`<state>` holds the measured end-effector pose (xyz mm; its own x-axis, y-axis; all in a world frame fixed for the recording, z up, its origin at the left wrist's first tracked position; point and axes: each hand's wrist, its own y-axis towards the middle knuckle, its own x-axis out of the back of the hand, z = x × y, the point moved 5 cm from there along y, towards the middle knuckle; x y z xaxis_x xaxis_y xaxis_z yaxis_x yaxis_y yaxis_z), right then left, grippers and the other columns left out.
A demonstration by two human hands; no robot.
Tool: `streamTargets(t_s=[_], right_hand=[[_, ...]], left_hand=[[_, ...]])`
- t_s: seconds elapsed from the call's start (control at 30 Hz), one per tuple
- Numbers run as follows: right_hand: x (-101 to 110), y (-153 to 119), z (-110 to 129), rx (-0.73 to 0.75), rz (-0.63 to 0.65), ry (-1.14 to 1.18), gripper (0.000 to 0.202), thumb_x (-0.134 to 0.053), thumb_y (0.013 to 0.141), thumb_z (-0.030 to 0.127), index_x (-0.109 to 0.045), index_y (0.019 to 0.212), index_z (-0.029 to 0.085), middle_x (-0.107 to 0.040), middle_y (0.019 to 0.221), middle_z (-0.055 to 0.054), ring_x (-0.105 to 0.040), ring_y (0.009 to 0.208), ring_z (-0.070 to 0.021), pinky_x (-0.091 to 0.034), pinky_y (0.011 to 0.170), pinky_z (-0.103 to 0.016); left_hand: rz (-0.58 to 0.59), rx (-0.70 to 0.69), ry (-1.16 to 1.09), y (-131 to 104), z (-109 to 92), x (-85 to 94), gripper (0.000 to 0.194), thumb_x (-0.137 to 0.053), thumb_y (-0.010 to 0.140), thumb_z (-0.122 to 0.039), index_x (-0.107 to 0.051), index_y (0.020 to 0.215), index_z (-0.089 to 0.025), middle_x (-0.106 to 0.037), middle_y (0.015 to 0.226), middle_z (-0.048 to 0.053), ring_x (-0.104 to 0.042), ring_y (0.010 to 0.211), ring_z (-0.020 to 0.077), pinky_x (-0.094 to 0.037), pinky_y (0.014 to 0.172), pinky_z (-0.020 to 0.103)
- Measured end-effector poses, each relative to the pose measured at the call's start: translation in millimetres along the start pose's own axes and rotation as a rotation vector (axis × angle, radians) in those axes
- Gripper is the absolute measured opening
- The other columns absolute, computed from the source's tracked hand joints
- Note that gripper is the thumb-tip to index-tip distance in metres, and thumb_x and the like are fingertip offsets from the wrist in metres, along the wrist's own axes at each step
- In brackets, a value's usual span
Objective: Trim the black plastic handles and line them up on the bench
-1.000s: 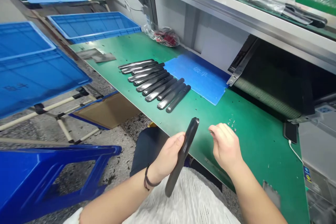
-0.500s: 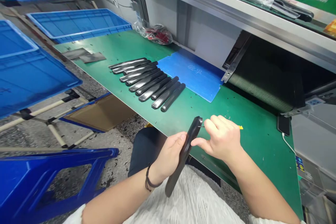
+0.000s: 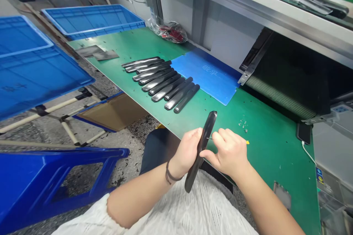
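My left hand (image 3: 188,150) is wrapped round a long, glossy black plastic bar (image 3: 193,172), held slantwise over the table's front edge and my lap. In my closed right hand (image 3: 228,150) is a thin-bladed tool with a yellow end (image 3: 247,142); most of its handle is hidden by the fingers. Its fine metal tip meets the bar's right side near the middle, and my right thumb presses against the bar lower down. Several similar black bars (image 3: 165,84) lie side by side in a slanted row on the green table (image 3: 220,117).
Behind the row lies a blue sheet (image 3: 206,75) with writing. Blue crates (image 3: 91,20) stand beyond the table's left end. A metal shelf (image 3: 234,3) crosses above. A phone (image 3: 303,133) with a cable is at right, a blue stool (image 3: 68,183) at lower left.
The tool's tip has moved from near the bar's upper end down to about its middle. The bar is turned a little more upright. The camera view has shifted slightly.
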<state>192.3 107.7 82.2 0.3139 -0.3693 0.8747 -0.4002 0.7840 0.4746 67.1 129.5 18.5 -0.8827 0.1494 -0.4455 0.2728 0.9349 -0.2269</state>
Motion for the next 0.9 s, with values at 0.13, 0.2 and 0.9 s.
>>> streamTargets(t_s=[0.13,0.2,0.9], right_hand=[[-6,-4,9,0.012,0.021,0.03,0.061,-0.041,0.102,0.073,-0.05,0.071,0.022,-0.046,0.067,-0.002,-0.034,0.063,-0.0166,-0.02,0.061,-0.035],[-7,-6,12,0.014,0.029,0.022,0.06,-0.042,0.102,0.073,-0.05,0.072,0.022,-0.046,0.067,-0.002,-0.034,0.063,-0.0169,-0.02,0.061,-0.035],[-16,-25,30,0.061,0.053,0.091,0.068,-0.03,0.105,0.074,-0.051,0.068,0.021,-0.047,0.064,-0.002,-0.033,0.062,-0.0168,-0.021,0.06,-0.034]], left_hand=[[-0.03,0.019,-0.026,8,-3,0.6,0.055,-0.06,0.095,-0.069,-0.048,0.073,-0.019,-0.04,0.057,-0.005,-0.034,0.049,0.0086,-0.028,0.046,0.023],[-0.042,0.022,-0.045,11,-3,1.6,0.055,-0.062,0.094,-0.068,-0.048,0.073,-0.019,-0.038,0.058,-0.006,-0.033,0.049,0.0083,-0.028,0.046,0.023],[-0.091,0.013,-0.196,19,-9,1.8,0.057,-0.064,0.091,-0.072,-0.049,0.072,-0.02,-0.042,0.05,-0.006,-0.034,0.041,0.0069,-0.027,0.04,0.022]])
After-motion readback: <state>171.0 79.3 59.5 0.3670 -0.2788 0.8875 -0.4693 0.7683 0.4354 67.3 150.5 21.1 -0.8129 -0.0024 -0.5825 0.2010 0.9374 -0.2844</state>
